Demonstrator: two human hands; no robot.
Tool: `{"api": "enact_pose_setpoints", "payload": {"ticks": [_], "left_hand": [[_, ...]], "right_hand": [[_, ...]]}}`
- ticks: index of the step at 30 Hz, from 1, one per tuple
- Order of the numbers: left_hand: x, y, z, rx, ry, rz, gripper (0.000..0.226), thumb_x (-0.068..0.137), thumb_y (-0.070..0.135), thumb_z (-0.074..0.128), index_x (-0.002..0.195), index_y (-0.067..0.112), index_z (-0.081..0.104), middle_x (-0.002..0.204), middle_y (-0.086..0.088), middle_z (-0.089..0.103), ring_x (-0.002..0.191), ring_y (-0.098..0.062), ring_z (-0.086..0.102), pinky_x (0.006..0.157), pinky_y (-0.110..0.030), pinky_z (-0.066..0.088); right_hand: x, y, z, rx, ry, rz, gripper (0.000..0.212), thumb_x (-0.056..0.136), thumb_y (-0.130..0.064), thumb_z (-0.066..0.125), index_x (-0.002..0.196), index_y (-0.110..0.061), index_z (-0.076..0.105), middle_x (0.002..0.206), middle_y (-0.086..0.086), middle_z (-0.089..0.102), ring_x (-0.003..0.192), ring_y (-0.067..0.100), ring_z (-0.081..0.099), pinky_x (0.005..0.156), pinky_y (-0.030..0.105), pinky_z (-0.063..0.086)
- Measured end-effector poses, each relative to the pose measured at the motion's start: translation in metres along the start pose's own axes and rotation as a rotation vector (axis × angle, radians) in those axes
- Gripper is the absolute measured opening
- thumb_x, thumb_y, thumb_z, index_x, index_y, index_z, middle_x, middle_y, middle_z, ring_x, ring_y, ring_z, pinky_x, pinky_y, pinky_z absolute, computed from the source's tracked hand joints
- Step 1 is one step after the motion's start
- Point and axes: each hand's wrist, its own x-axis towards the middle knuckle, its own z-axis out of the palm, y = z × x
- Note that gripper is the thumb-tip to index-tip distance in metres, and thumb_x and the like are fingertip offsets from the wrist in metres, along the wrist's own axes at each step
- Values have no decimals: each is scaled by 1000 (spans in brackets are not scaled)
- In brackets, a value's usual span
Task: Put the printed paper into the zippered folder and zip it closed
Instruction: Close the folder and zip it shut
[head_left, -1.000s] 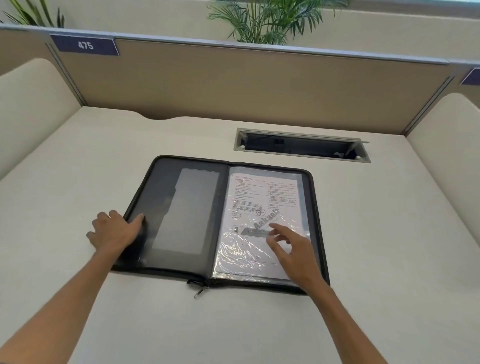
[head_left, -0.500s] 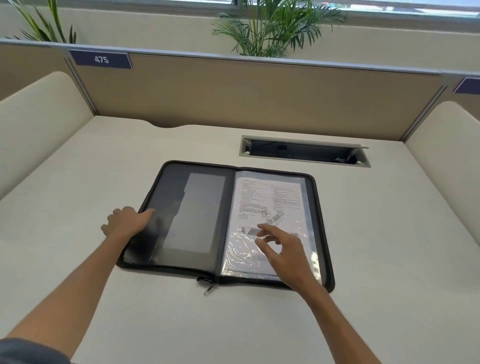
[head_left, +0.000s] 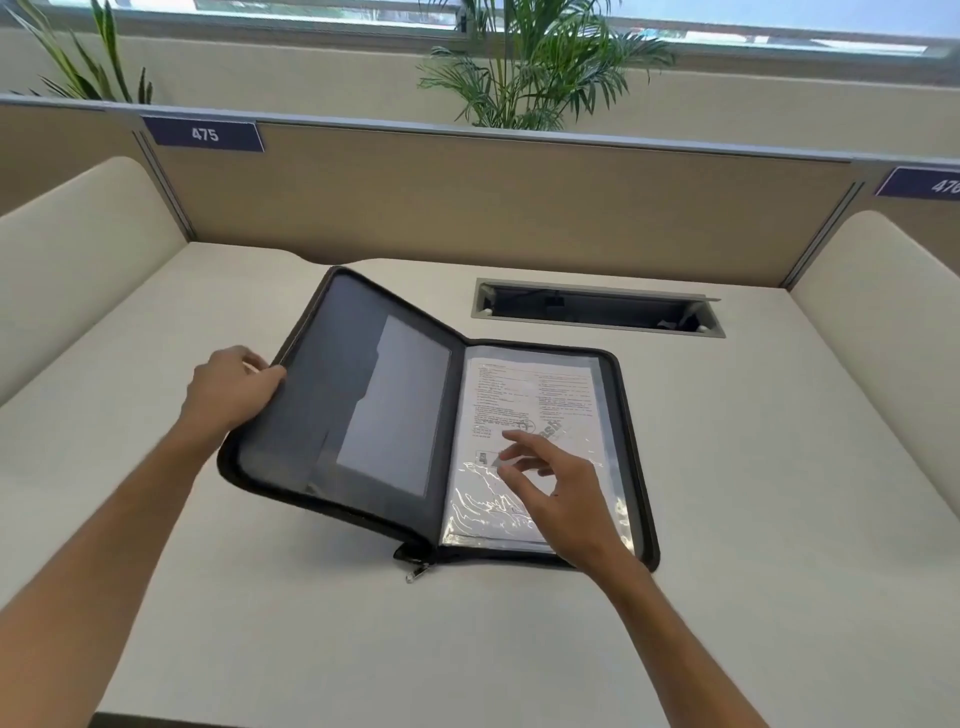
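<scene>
A black zippered folder (head_left: 332, 415) lies open on the desk in front of me. The printed paper (head_left: 524, 400) sits inside a clear plastic sleeve on its right half. My left hand (head_left: 228, 384) grips the outer edge of the left cover, which is raised off the desk and tilted toward the right half. My right hand (head_left: 556, 493) hovers over the lower part of the sleeve with fingers spread, holding nothing. The zipper pull (head_left: 418, 570) hangs at the spine's near end.
An open cable tray (head_left: 597, 309) is set into the desk (head_left: 779, 519) just behind the folder. Tan partition walls with number plates fence the back, and cream dividers (head_left: 78, 244) stand on both sides. Plants rise behind the partition.
My left hand has taken hold of the left cover's edge and lifted it off the desk. My right hand has risen slightly off the sleeve.
</scene>
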Motion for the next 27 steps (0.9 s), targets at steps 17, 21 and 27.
{"api": "enact_pose_setpoints", "payload": {"ticks": [17,21,27], "left_hand": [[-131,103,36,-729,-627,306,23,98,28,49,104,17,68,87,-1,69,76,-14,66,66,-25,51],[-157,94,71,-619,-809,310,24,97,26,52,105,10,68,93,-5,71,81,-16,67,70,-26,49],[-184,64,110,-459,-754,331,13,92,29,61,95,22,72,92,1,73,86,-12,68,74,-17,48]], "right_hand": [[-8,-53,-27,316,-10,-21,59,87,-65,46,138,-35,48,117,-12,68,102,5,67,85,16,52],[-16,-43,-47,401,53,33,40,98,-44,47,133,-27,55,115,-13,70,104,5,67,84,15,51],[-42,-8,-80,393,131,185,27,94,-31,60,121,-29,62,106,-17,73,100,2,67,83,17,52]]}}
